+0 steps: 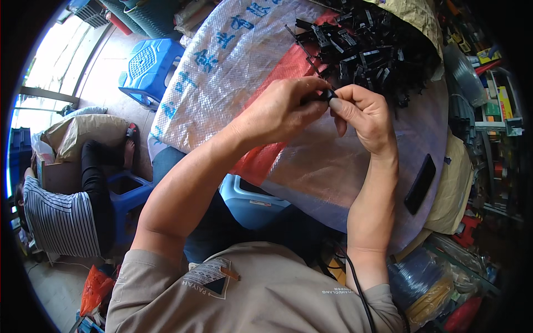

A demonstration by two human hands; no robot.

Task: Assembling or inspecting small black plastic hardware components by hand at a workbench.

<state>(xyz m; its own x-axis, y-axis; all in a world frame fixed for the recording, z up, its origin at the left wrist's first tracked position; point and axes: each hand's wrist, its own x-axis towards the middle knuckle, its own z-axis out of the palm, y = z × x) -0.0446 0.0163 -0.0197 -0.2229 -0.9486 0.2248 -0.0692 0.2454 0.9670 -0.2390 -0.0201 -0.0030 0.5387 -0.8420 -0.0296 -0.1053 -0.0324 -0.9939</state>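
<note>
Over a woven plastic sack [311, 161] my two hands meet around a small black plastic piece [327, 95]. My left hand [286, 108] is closed with its fingers curled about one side of this piece. From the other side, the thumb and forefinger of my right hand [363, 114] pinch its end. Most of the piece is hidden by my fingers, so its exact kind does not show. Just beyond my hands, a heap of black plastic parts [361, 55] lies on the sack, many of them long and thin.
A dark phone [420, 184] lies right of my right forearm. At the left stand a blue stool [147, 65] and a seated person in a striped top [61, 219]. A light blue plastic bin [247, 205] sits below the sack's edge. Crowded shelves [494, 127] line the right.
</note>
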